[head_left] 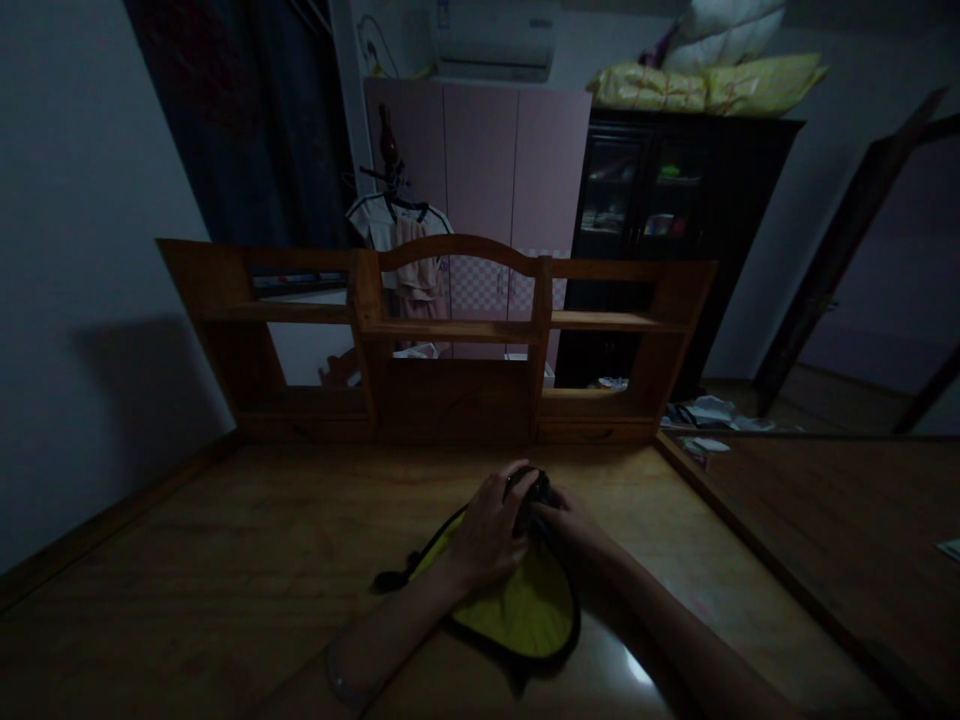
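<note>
The yellow pouch (529, 610) lies on the tabletop (262, 560), nearer than the fingers (526, 487) and partly beneath them. Left hand (487, 530) and right hand (574, 520) grasp a dark object (541, 486) between them; gentle, opposed pressure should steady it best.

A probably pink wardrobe (480, 160) stands in dimness.

I see a brown wood shelf (457, 330) at the back of the counter (300, 520). Behind it are a pink closet (480, 160) and a black cabinet (739, 180) with yellow bags (765, 84) on top. A white shirt (375, 222) hangs nearby.
</note>
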